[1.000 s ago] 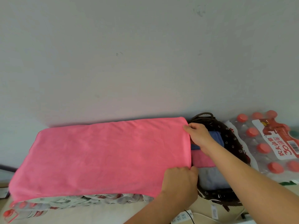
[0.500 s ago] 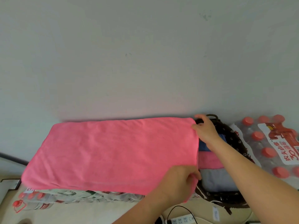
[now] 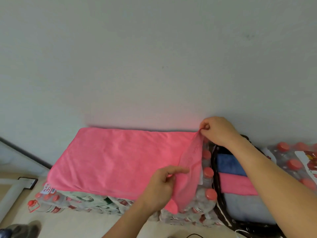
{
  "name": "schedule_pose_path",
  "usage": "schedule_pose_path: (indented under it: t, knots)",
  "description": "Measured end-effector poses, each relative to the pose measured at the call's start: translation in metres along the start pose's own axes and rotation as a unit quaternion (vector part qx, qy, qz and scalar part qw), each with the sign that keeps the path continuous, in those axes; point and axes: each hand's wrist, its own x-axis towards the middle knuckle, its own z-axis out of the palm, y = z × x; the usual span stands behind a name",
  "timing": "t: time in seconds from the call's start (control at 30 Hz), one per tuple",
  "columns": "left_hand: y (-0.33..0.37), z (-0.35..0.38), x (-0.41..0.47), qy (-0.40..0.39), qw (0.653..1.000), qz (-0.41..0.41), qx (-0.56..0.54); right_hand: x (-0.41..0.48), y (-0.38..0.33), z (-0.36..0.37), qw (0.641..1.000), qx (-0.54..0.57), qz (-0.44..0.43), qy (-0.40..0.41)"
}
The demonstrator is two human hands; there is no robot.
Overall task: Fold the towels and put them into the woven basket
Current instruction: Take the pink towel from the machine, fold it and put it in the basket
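Observation:
A pink towel [image 3: 120, 160] lies spread over a shrink-wrapped pack of bottles [image 3: 96, 203] against the wall. My right hand [image 3: 217, 131] pinches its far right corner and holds it lifted. My left hand [image 3: 161, 186] grips the near right edge, with the index finger pointing right. The towel's right end is raised off the pack. To the right stands the dark woven basket [image 3: 216, 169], holding folded towels: blue [image 3: 228, 164], pink [image 3: 235, 185] and grey [image 3: 243, 208]. My right forearm crosses over the basket.
A second pack of red-capped bottles [image 3: 295, 160] stands right of the basket. The plain wall rises directly behind. A dark-edged frame [image 3: 25, 182] and a shoe [image 3: 20, 229] are at lower left; a cable lies on the floor at the bottom.
Both hands have lifted the towel's right end off the pack, uncovering the bottle caps beside the basket. My right hand rose to the far corner. The view shifted leftward.

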Motion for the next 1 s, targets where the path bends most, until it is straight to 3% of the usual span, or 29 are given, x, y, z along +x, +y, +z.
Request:
schedule_pose_path:
  t: [0.13,0.43,0.8,1.0]
  knots:
    - [-0.005,-0.041,-0.009,0.060,0.998,-0.020,-0.032,0.017,-0.042,0.001,0.996,-0.042,-0.066,0.035]
    - [-0.013,-0.136,-0.044,0.170,0.985,-0.023,-0.033,0.058,-0.151,0.036,0.985,-0.066,-0.155,0.023]
    - [-0.070,-0.252,-0.079,0.225,0.967,-0.072,-0.096,0.100,-0.299,0.107,0.969,-0.116,-0.216,0.014]
    - [-0.104,-0.290,-0.093,0.262,0.959,-0.090,-0.068,0.110,-0.352,0.152,0.966,-0.103,-0.235,-0.006]
